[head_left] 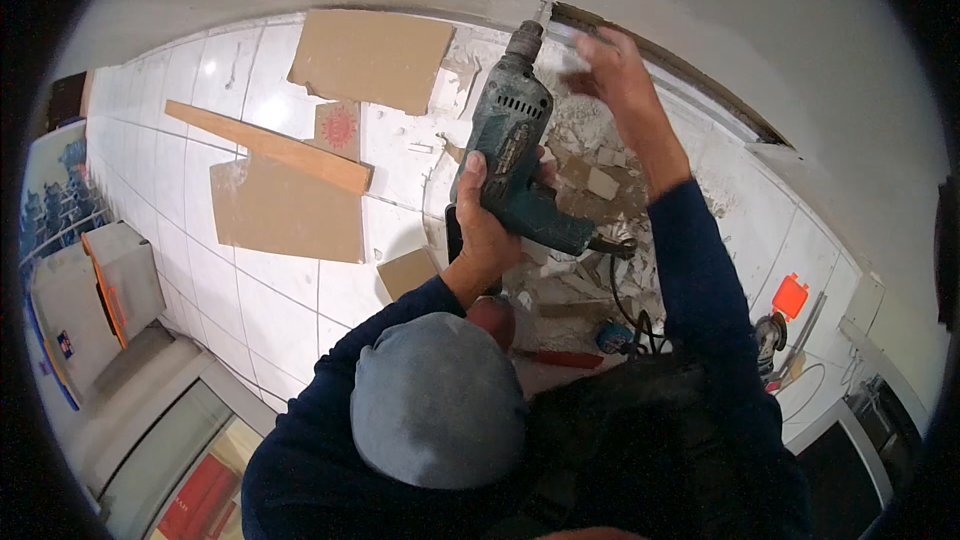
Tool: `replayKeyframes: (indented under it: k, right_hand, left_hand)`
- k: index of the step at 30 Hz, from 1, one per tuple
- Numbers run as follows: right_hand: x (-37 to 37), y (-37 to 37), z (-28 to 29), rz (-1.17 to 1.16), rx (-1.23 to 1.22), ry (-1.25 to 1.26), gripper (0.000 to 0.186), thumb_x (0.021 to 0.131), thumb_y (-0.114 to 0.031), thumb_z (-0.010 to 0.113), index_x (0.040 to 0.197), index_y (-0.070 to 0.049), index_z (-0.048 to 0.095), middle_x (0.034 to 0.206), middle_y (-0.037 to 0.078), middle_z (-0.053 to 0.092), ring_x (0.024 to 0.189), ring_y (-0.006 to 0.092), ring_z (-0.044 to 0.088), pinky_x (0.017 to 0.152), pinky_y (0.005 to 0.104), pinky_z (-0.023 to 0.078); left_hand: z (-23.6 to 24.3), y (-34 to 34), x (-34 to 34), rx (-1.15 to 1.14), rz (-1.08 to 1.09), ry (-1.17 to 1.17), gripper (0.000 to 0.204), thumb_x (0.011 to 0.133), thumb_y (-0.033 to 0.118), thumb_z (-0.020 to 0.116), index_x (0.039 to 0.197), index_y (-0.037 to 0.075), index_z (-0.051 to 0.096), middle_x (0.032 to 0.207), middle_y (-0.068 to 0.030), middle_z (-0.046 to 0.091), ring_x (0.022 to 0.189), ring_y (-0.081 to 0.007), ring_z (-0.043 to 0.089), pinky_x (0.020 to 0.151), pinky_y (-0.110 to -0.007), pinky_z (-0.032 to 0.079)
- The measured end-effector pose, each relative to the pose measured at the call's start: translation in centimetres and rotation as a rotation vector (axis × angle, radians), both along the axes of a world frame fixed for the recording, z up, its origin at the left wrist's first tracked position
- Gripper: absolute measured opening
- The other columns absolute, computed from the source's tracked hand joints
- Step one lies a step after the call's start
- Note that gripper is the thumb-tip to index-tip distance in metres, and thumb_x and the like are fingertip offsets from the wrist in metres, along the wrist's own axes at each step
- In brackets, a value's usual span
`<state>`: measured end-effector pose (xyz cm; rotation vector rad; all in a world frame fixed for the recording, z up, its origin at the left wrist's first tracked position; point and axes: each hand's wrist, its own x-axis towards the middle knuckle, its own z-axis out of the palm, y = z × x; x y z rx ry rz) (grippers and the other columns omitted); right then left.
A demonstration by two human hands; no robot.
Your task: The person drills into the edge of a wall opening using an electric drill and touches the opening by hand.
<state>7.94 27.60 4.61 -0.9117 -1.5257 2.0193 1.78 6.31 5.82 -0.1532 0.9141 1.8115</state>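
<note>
My left hand [488, 230] is wrapped round the body of a dark green power drill [512, 125], thumb on its near side. The drill points away from me, its black chuck [525, 40] and a bit [543, 14] close to the foot of the wall. I cannot tell whether the tip touches it. To the right of the chuck, my right hand [615, 65] is raised with nothing in it, fingers apart and partly smeared by motion. A long gap [680, 70] runs along the wall's base beside it. The drill's cord [620, 290] hangs from the handle.
Broken plaster and tile rubble [590, 180] covers the floor under the drill. Cardboard sheets [375, 58] and a wooden board [270, 147] lie left. An angle grinder [768, 335] and an orange-red piece [790, 295] lie right. My grey-clad knee [440, 400] is in front.
</note>
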Motion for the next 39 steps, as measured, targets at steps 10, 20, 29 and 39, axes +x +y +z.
replayKeyframes:
  k: [10,20,29,39]
  right_hand:
    - [5.5,-14.3,5.3,0.426,0.860,-0.797,0.087,0.070,-0.026,0.077,0.144,-0.011,0.036,0.097,0.020,0.067,0.087,0.0386,0.067,0.073,0.0462,0.052]
    - [5.2,-15.5,5.1,0.350,0.845,-0.811,0.081,0.068,-0.026,0.078,0.139,-0.013,0.042,0.085,0.018,0.068,0.079,0.0355,0.068,0.068,0.0466,0.051]
    - [5.6,-14.6,5.5,0.447,0.792,-0.832,0.082,0.068,-0.029,0.077,0.140,-0.013,0.041,0.078,0.017,0.068,0.074,0.0354,0.068,0.068,0.0464,0.052]
    - [6.2,-14.1,6.1,0.449,0.831,-0.867,0.082,0.067,-0.028,0.077,0.140,-0.012,0.042,0.076,0.017,0.068,0.073,0.0357,0.068,0.067,0.0458,0.052]
  left_hand:
    - [-0.3,-1.3,-1.1,0.057,-0.087,0.028,0.061,0.097,0.048,0.050,0.140,0.005,0.043,0.133,-0.0137,0.056,0.120,-0.0250,0.055,0.103,-0.040,0.043]
    - [-0.6,5.8,-13.9,0.007,-0.739,0.186,0.074,0.101,0.055,0.034,0.143,-0.005,0.035,0.132,-0.0211,0.055,0.124,-0.0267,0.054,0.107,-0.038,0.043]
    - [1.2,10.6,-13.3,-0.059,-0.716,0.215,0.049,0.092,0.035,0.066,0.121,-0.003,0.056,0.102,-0.0153,0.070,0.096,-0.0260,0.069,0.085,-0.037,0.058]
    - [1.4,11.2,-13.9,-0.015,-0.780,0.168,0.054,0.095,0.038,0.060,0.125,-0.006,0.055,0.119,-0.0175,0.065,0.112,-0.0280,0.062,0.101,-0.039,0.047]
